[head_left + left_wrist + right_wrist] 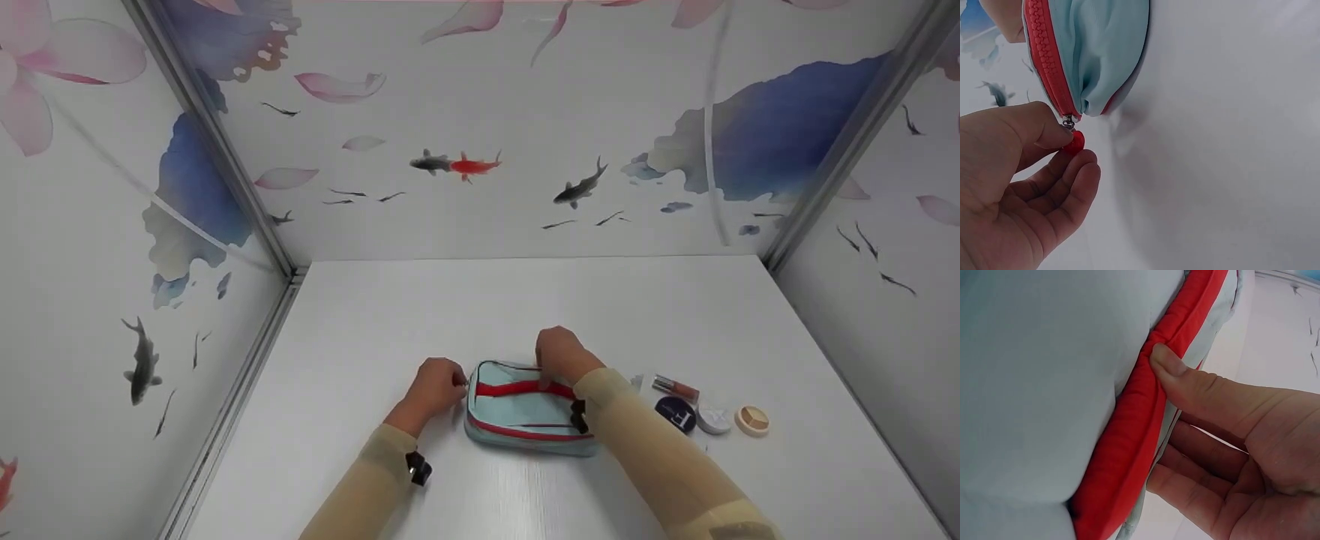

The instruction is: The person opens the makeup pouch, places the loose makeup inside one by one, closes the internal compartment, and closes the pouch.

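Note:
A light blue zippered pouch (517, 412) with red trim lies on the white table between both hands. At its left end my left hand (436, 386) pinches a red zipper pull (1076, 144) between thumb and fingers. The pull hangs from a metal slider at the end of the red zipper (1047, 53), whose teeth look closed along the stretch in the left wrist view. Over the pouch's far side, my right hand (561, 356) grips the red strap (1134, 405) and the fabric edge. Its thumb presses the strap while the other fingers lie behind the edge, partly hidden.
Right of the pouch lie a lip gloss tube (677, 388), a dark round compact (675, 415), a white round case (713, 420) and a round cosmetic with peach sections (752, 421). The right forearm partly covers the pouch. Printed panels (510, 217) wall the table.

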The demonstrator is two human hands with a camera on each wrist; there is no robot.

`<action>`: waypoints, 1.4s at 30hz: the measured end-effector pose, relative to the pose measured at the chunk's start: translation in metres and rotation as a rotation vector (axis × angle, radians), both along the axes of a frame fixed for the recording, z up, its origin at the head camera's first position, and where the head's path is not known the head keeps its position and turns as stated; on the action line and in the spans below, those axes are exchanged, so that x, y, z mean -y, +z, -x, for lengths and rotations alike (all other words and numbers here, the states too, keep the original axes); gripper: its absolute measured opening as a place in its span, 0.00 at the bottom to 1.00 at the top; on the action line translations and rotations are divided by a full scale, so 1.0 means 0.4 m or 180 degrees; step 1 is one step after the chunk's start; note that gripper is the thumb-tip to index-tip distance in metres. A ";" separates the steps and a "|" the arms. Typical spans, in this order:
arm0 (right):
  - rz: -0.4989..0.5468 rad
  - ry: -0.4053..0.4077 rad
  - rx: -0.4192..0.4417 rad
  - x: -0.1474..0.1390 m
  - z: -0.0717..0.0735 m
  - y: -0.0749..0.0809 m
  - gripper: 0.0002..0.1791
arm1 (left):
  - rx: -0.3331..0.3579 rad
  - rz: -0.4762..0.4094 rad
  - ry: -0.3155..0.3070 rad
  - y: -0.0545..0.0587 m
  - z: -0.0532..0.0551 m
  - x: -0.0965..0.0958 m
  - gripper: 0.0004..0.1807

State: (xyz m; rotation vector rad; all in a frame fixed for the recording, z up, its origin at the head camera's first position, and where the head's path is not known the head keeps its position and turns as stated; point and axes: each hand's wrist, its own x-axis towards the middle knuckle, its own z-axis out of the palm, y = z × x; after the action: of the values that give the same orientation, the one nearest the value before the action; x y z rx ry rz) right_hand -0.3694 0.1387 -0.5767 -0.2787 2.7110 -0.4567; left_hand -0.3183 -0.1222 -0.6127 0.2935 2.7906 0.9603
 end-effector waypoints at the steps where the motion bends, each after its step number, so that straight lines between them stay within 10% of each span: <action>1: -0.0012 -0.0003 0.0008 0.001 0.001 -0.002 0.12 | -0.0001 -0.0005 0.0020 -0.001 -0.005 0.001 0.04; 42: 0.0044 -0.0234 -0.0204 -0.005 0.026 -0.019 0.14 | -0.0104 -0.0243 0.0426 -0.002 -0.081 -0.003 0.03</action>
State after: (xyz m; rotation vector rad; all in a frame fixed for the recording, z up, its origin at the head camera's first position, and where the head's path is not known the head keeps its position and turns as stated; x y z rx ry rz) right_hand -0.3797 0.1406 -0.5844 -0.2013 2.7891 -0.4954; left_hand -0.2857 -0.1209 -0.6133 0.1348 2.8379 1.1030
